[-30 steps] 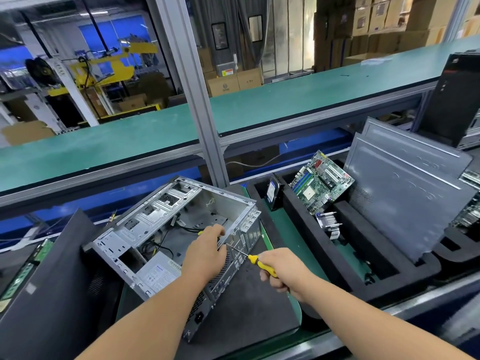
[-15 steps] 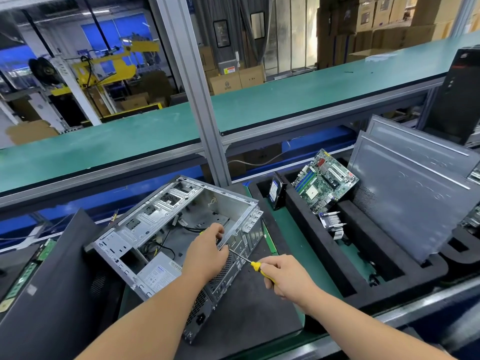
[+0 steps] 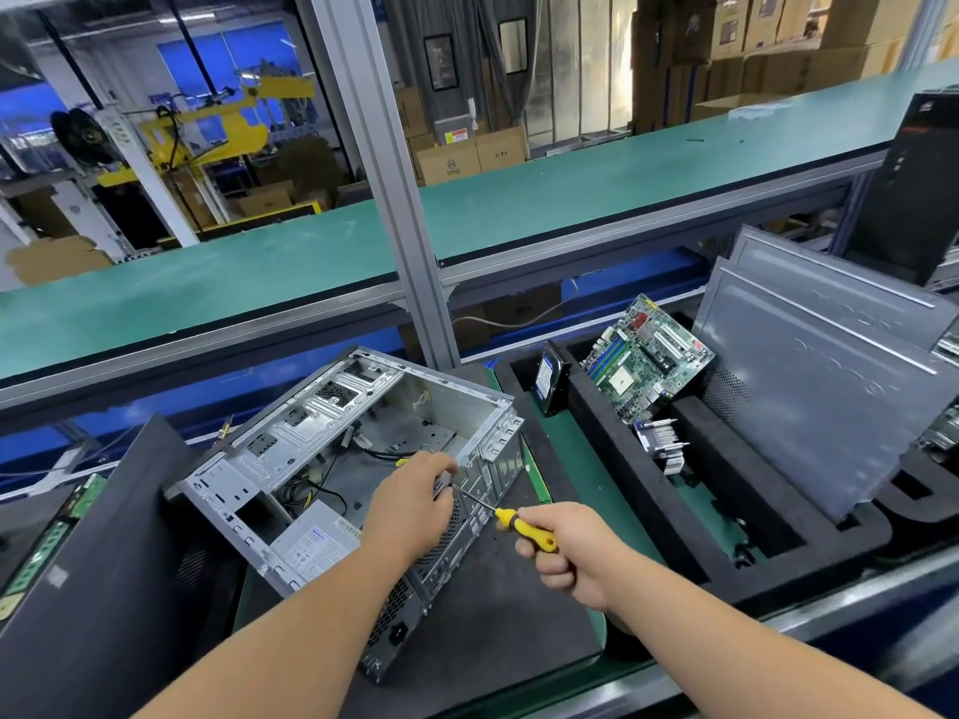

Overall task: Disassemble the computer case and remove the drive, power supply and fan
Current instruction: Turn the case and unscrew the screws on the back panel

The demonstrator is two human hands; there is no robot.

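From the head view, the computer case [image 3: 358, 485] lies open on its side on a dark mat [image 3: 498, 630] near the front edge of the surface [image 3: 581, 448], toward its left end. The left hand [image 3: 412, 505] is curled over the back rim of the case and grips it to hold it steady. The right hand [image 3: 563, 550] is closed around the yellow handle of a screwdriver [image 3: 511, 521]. The tip of the tool points at the back wall of the case, just beside the left fingers.

I think the step now is undoing a screw on the back wall, maybe one that holds the fan or the power supply. I cannot see the screw. The power supply [image 3: 316, 547] is still inside, in the near corner of the case, with black wires [image 3: 311, 490] beside it. Next, the tip must sit right in the screw and turn without slipping. The left fingers are very close to the tip, so a slip could poke them.

To the right, a black foam tray [image 3: 643, 500] holds a drive [image 3: 547, 378] standing up, a green board [image 3: 646, 360] and a big grey panel [image 3: 825, 386] leaning. The wires could get in the way when parts are lifted out.
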